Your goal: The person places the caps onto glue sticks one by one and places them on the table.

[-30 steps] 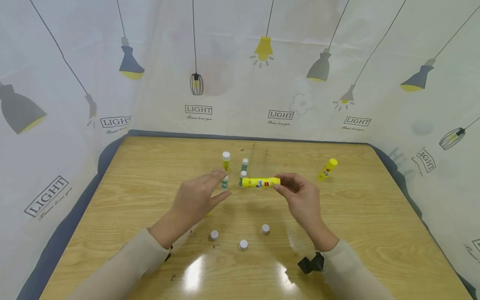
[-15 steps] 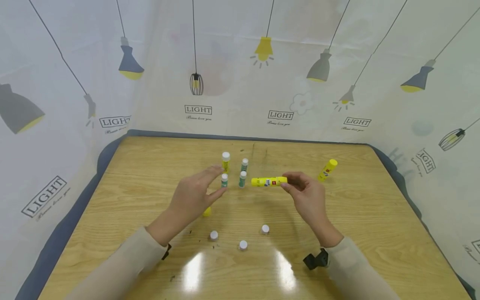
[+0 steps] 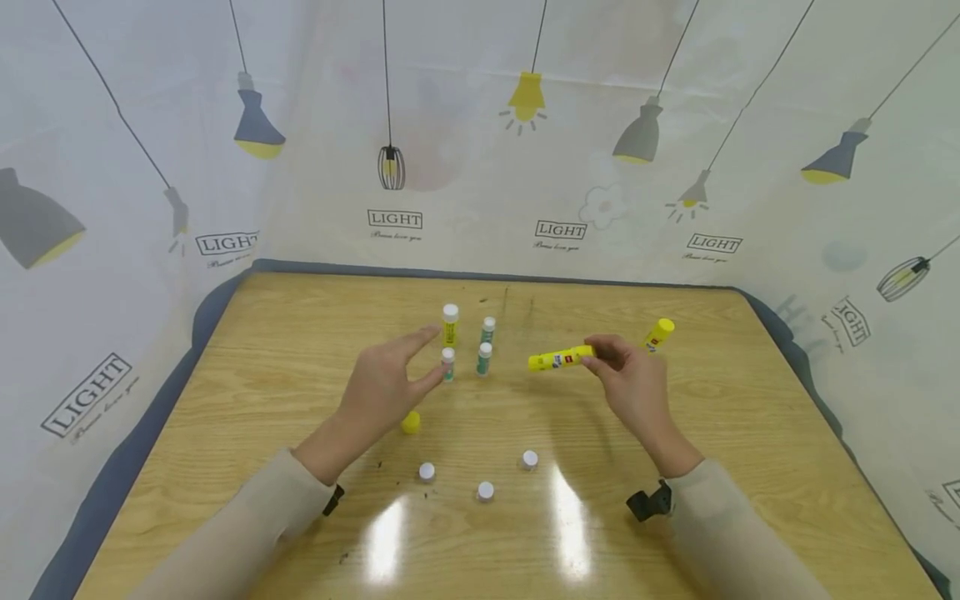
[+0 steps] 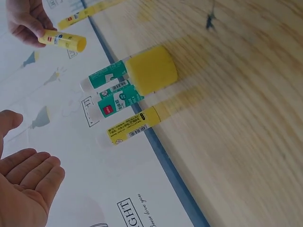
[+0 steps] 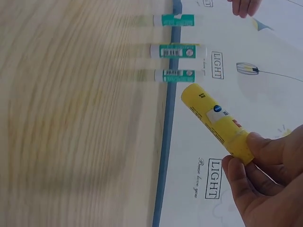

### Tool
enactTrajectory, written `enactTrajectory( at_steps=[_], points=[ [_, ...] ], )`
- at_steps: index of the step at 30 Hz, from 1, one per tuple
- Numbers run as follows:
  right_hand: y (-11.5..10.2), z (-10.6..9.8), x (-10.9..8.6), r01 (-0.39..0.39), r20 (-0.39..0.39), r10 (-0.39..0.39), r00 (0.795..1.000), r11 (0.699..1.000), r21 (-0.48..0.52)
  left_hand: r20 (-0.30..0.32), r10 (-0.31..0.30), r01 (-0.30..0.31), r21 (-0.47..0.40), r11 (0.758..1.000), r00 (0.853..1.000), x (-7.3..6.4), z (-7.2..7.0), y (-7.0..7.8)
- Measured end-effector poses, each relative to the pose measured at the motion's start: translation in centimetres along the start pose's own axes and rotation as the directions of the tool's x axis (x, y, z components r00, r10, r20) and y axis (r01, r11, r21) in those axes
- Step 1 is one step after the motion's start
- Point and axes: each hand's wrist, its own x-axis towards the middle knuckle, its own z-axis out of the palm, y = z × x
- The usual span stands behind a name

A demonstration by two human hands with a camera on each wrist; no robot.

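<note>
My right hand [image 3: 633,387] pinches a yellow glue stick [image 3: 558,358] by one end. The stick hangs in the air, tilted slightly, its other end pointing left; the right wrist view also shows the glue stick [image 5: 213,116] between thumb and fingers. My left hand [image 3: 382,379] is held with its fingers and thumb apart and nothing between them. Beyond its fingertips stand a yellow glue stick with a white cap [image 3: 450,327] and three small green-and-white glue sticks [image 3: 484,360]. A yellow cap [image 3: 410,422] lies by the left wrist and looms large in the left wrist view [image 4: 151,71].
Three loose white caps [image 3: 486,492] lie on the front middle of the wooden table [image 3: 300,333]. Another yellow glue stick [image 3: 659,333] stands at the right, partly behind the right hand. A lamp-printed curtain [image 3: 465,225] encloses the table's back and sides.
My right hand has moved to the right with the yellow glue stick, away from the small sticks, tilting it slightly. My left hand has drawn back a little left, uncovering the yellow cap.
</note>
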Motion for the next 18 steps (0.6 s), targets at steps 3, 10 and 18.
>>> enactTrajectory(
  at_steps=[3, 10, 18],
  points=[
    [0.4, -0.4, 0.3, 0.010, -0.012, -0.010, 1.000, 0.999, -0.037, 0.004, -0.052, 0.052, -0.027, 0.998, 0.999, 0.3, 0.2, -0.2],
    [1.2, -0.9, 0.6, 0.005, -0.008, -0.005, 1.000, 0.998, -0.064, 0.063, -0.175, 0.180, -0.083, 0.980, 0.983, 0.5, 0.5, -0.6],
    [2.1, -2.1, 1.6, 0.054, -0.034, -0.060, 0.998, 0.986, -0.156, 0.172, -0.301, 0.323, -0.118, 0.939, 0.938, 0.6, 0.6, -1.0]
  ],
)
